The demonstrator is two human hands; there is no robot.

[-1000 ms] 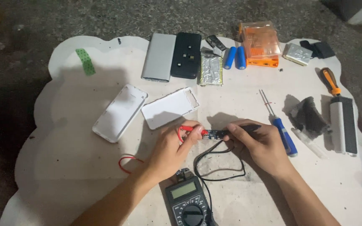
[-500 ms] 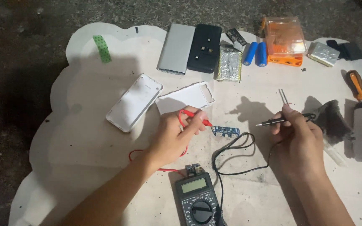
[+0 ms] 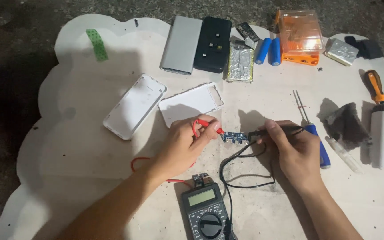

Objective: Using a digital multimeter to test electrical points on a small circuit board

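A small blue circuit board [image 3: 235, 137] lies on the white work mat [image 3: 76, 169]. My left hand [image 3: 181, 146] pinches a red test probe [image 3: 207, 125] whose tip touches the board's left end. At the board's right end, my right hand [image 3: 292, 149] holds a black test probe [image 3: 272, 130] against it. Red and black leads run down to a dark multimeter [image 3: 204, 211] with a grey screen at the near edge.
Two white phone shells [image 3: 134, 106] [image 3: 191, 103] lie left of the board. At the back sit a silver case [image 3: 181, 44], a black case [image 3: 213, 38], a foil pack [image 3: 239, 64], blue cells [image 3: 267, 50], an orange box [image 3: 299, 38]. Screwdrivers [image 3: 312, 129] [image 3: 374, 86] lie right.
My right hand has come back left from beside the blue screwdriver and set the black probe on the board. My left hand still keeps the red probe at the board.
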